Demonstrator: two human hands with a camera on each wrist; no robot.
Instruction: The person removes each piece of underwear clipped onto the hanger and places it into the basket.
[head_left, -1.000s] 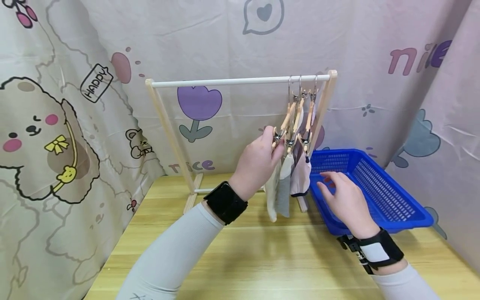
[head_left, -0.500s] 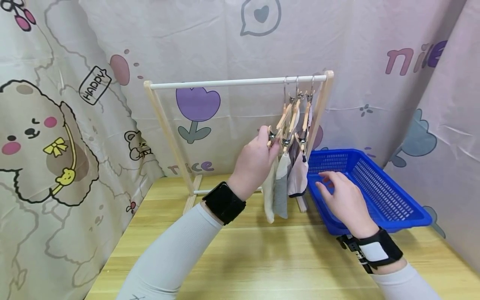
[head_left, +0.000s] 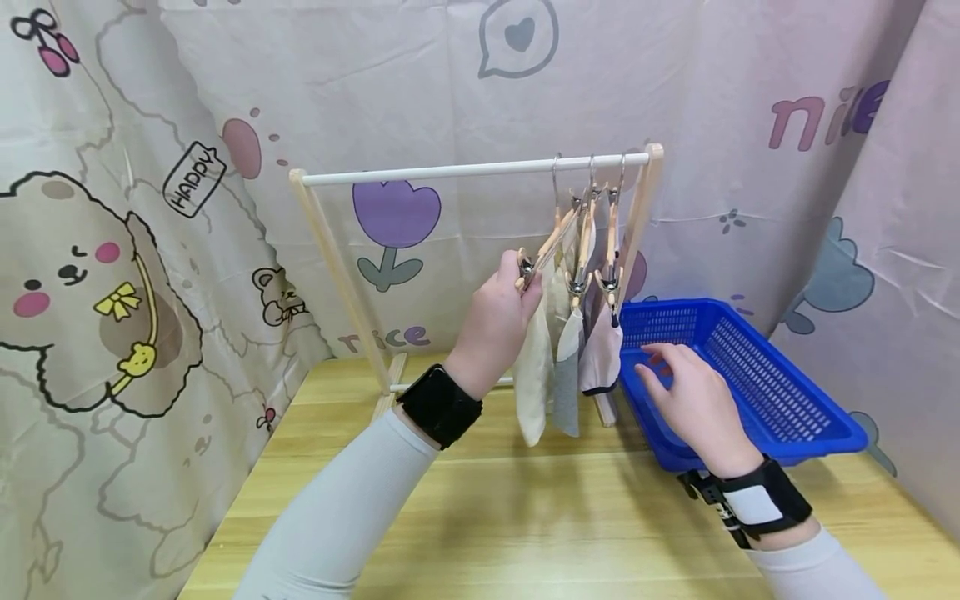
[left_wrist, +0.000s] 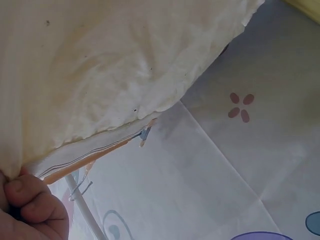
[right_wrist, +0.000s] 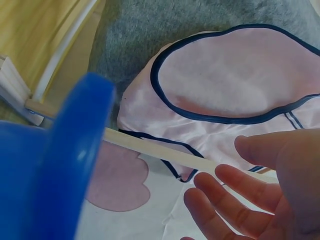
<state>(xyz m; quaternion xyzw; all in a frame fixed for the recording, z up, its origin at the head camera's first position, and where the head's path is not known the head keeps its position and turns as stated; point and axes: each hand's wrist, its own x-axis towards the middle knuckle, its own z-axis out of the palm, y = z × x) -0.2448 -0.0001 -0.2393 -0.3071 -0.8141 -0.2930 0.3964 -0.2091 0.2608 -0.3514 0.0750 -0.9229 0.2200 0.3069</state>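
Observation:
My left hand point(head_left: 491, 325) pinches the near clip end of a wooden clip hanger point(head_left: 553, 240), whose hook sits on the white rail. A cream cloth garment point(head_left: 531, 375) hangs from this hanger and fills much of the left wrist view. Two more clip hangers are to its right, one bearing a white-and-grey garment point(head_left: 567, 392), the other pink underpants point(head_left: 602, 350) with navy trim. Over the near left part of the blue basket point(head_left: 817, 400), my right hand point(head_left: 693, 400) is held with its fingers loosely bent and nothing in them. The pink underpants point(right_wrist: 220, 80) are close to it in the right wrist view.
The white rail point(head_left: 450, 171) belongs to a small wooden rack point(head_left: 330, 250) standing at the back of the wooden table point(head_left: 480, 525). Printed curtains point(head_left: 480, 100) close off the back and both sides. The basket's rim comes right beside the rack's right foot.
My left hand has drawn the hanger to the left along the rail, with its near end swung left. The cream garment is now further from the other two. My right hand has stayed put.

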